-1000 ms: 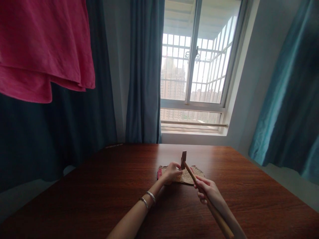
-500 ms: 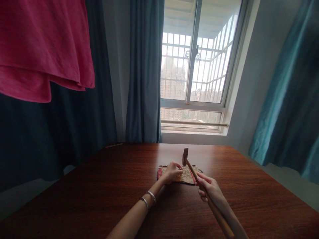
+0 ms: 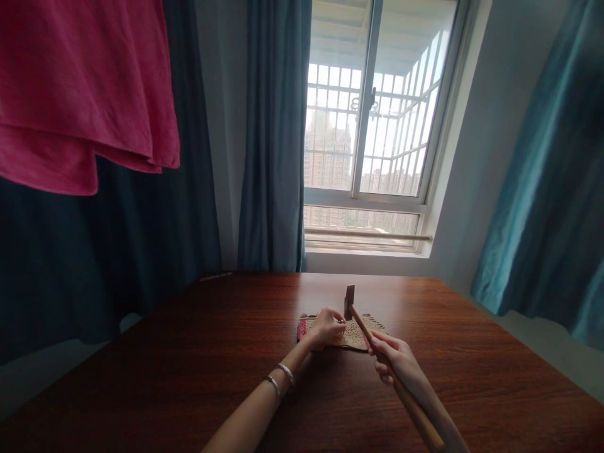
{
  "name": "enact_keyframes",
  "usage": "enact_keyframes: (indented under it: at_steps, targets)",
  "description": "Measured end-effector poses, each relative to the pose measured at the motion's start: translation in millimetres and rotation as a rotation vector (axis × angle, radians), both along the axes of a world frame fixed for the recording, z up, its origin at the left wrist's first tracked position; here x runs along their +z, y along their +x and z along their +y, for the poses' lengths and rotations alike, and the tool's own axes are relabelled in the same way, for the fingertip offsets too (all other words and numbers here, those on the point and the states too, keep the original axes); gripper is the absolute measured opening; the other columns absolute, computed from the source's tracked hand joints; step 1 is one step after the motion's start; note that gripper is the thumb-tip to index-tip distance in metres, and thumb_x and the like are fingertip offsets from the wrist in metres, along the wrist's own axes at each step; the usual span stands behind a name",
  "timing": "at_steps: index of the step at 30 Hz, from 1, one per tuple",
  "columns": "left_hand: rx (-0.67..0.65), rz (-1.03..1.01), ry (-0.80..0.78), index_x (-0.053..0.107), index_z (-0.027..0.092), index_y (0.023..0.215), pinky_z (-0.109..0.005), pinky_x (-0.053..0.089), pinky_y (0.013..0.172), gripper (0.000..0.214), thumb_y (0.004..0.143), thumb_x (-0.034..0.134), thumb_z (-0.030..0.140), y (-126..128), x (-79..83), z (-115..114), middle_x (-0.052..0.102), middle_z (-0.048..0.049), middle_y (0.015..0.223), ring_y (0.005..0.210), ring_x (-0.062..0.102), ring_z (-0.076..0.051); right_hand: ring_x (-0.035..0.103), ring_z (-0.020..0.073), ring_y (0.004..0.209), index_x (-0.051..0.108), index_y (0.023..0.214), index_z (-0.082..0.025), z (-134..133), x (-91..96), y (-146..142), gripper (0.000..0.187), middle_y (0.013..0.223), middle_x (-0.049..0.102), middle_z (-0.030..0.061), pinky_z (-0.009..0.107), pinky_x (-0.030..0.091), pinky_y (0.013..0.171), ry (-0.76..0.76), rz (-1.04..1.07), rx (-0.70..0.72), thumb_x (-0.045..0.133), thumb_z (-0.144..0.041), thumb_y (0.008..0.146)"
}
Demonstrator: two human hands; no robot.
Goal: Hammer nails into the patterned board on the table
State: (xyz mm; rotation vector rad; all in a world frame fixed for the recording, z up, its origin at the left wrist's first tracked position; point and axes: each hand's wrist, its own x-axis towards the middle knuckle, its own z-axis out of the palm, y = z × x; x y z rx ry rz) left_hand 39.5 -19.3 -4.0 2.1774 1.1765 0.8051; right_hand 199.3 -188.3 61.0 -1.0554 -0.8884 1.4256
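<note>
My right hand [image 3: 395,362] is wrapped round the wooden handle of a hammer [image 3: 365,330]. The metal head is raised at the far end, above a flat tan piece [image 3: 356,333] dotted with small dark holes or marks. That piece lies on the table, with pink at its left end and a row of slits or teeth along its upper right edge. My left hand [image 3: 326,327] rests over its left part, thumb and fingers pinched together. Whatever sits in the pinch is too small to make out. Two silver bangles circle my left wrist.
The brown wooden table [image 3: 189,377] stretches out on both sides. Behind it stand a window [image 3: 368,157] with bars outside and blue curtains [image 3: 274,138]. A pink cloth [image 3: 85,94] hangs at the upper left.
The hammer head has dropped slightly and shifted a little to the left. My left hand has stayed in place over the tan piece.
</note>
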Motion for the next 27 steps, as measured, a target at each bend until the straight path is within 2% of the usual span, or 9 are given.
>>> enact_keyframes:
  at_steps: [4, 8, 13, 19, 23, 27]
  targets:
    - [0.009, 0.002, 0.007, 0.074, 0.011, 0.084, -0.026, 0.043, 0.067, 0.030, 0.065, 0.059, 0.030, 0.7, 0.7, -1.1, 0.072, -0.0079, 0.080, 0.074, 0.062, -0.020, 0.042, 0.0036, 0.033, 0.060, 0.107, -0.016, -0.8, -0.4, 0.2, 0.057, 0.062, 0.055, -0.0043, 0.015, 0.027, 0.027, 0.022, 0.022, -0.015, 0.076, -0.043, 0.060]
    - [0.008, 0.047, -0.006, 0.074, 0.013, 0.087, -0.025, 0.043, 0.068, 0.031, 0.066, 0.059, 0.031, 0.6, 3.8, -3.6, 0.072, -0.0068, 0.082, 0.074, 0.061, -0.019, 0.043, 0.0040, 0.033, 0.062, 0.104, -0.015, -0.9, -0.5, -0.2, 0.054, 0.061, 0.055, -0.0036, 0.015, 0.026, 0.027, -0.011, 0.011, -0.009, 0.077, -0.041, 0.059]
    - [0.024, 0.034, 0.019, 0.074, 0.011, 0.085, -0.026, 0.043, 0.069, 0.031, 0.065, 0.060, 0.029, 0.3, 5.1, -5.5, 0.072, -0.0083, 0.082, 0.074, 0.061, -0.020, 0.043, 0.0036, 0.034, 0.061, 0.106, -0.016, -2.1, 2.4, -1.6, 0.053, 0.063, 0.055, -0.0036, 0.015, 0.027, 0.028, 0.030, 0.030, -0.013, 0.075, -0.041, 0.062]
    - [0.025, 0.062, -0.007, 0.073, 0.014, 0.088, -0.025, 0.043, 0.070, 0.032, 0.066, 0.059, 0.032, 0.5, 5.4, -6.3, 0.072, -0.0058, 0.083, 0.076, 0.061, -0.019, 0.043, 0.0041, 0.033, 0.059, 0.109, -0.014, -2.2, -3.5, -2.6, 0.057, 0.061, 0.055, -0.0035, 0.015, 0.026, 0.027, -0.023, 0.011, -0.021, 0.076, -0.039, 0.060]
    - [0.048, 0.084, 0.008, 0.074, 0.013, 0.089, -0.026, 0.042, 0.071, 0.033, 0.065, 0.059, 0.032, 0.4, 8.3, -7.4, 0.072, -0.0066, 0.083, 0.076, 0.060, -0.019, 0.040, 0.0026, 0.033, 0.059, 0.110, -0.015, -3.5, -3.4, -1.3, 0.056, 0.064, 0.056, -0.0033, 0.015, 0.027, 0.027, 0.015, 0.024, -0.019, 0.074, -0.041, 0.062]
    - [0.020, 0.084, -0.005, 0.074, 0.013, 0.087, -0.025, 0.041, 0.068, 0.033, 0.067, 0.057, 0.033, -0.3, 9.5, -7.3, 0.071, -0.0058, 0.078, 0.071, 0.060, -0.018, 0.042, 0.0039, 0.033, 0.059, 0.110, -0.015, -3.6, -2.1, -0.7, 0.058, 0.062, 0.055, -0.0035, 0.015, 0.027, 0.027, -0.025, 0.003, -0.024, 0.076, -0.039, 0.060]
